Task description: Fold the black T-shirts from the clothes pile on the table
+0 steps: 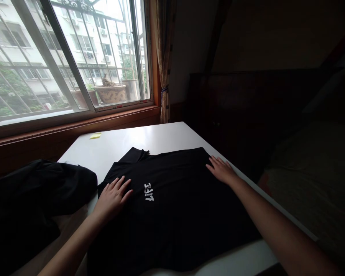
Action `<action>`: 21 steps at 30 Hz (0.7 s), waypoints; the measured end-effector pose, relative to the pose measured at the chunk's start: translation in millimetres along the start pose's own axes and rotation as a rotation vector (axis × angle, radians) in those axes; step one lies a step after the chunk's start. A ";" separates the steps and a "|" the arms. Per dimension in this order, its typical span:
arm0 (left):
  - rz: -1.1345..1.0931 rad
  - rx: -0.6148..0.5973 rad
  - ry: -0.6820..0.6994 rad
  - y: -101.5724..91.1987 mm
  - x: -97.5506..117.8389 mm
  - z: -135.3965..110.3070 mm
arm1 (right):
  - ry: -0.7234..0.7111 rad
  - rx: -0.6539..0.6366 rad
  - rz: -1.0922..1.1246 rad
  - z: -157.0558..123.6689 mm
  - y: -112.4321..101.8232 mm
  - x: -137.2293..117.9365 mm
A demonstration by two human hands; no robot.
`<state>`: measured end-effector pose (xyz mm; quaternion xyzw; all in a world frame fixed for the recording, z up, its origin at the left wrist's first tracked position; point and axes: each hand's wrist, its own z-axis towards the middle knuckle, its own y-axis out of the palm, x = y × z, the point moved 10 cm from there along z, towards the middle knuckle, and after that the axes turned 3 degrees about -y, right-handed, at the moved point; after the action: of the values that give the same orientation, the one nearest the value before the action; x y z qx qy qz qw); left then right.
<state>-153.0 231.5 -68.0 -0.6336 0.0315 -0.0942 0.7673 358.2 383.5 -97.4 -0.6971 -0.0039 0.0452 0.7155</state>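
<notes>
A black T-shirt [178,195] lies spread on the white table [172,134], turned sideways with its sleeve at the upper left. White lettering [148,192] shows on its chest. My left hand [114,195] rests on the shirt near the shoulder and collar side, fingers spread and flat, left of the lettering. At the shirt's far right corner, by the hem, my right hand [220,168] lies with its fingers stretched out over the edge of the cloth. Neither hand shows a grip on the fabric.
Black cloth [63,188] is heaped at the left, over the table's edge. A yellow sticky note [95,135] is on the far left of the table. Behind stand a barred window [103,57] and a tied curtain [164,69]. A dim bed-like surface [310,184] is at the right.
</notes>
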 end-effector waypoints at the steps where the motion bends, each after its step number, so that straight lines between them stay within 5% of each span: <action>1: -0.038 0.022 -0.014 -6.5 -4.3 6.3 | -0.011 0.031 -0.011 1.2 -3.0 -4.9; 5: -0.207 0.131 -0.182 -26.0 -41.8 44.1 | -0.154 0.220 0.005 3.8 -20.1 -54.1; 11: -0.257 0.191 -0.408 -16.0 -106.3 101.7 | -0.506 0.367 0.206 -3.3 -43.5 -169.8; 15: -0.323 0.188 -0.509 -4.9 -134.5 111.7 | -0.613 0.351 0.342 2.4 -51.1 -230.6; 21: -0.450 0.147 -0.525 6.7 -145.2 109.1 | -0.540 0.255 0.524 44.4 -47.1 -286.3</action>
<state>-276.4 364.9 -63.6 -0.5702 -0.3138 -0.0967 0.7530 72.8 406.6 -32.6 -0.5429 -0.0082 0.4082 0.7339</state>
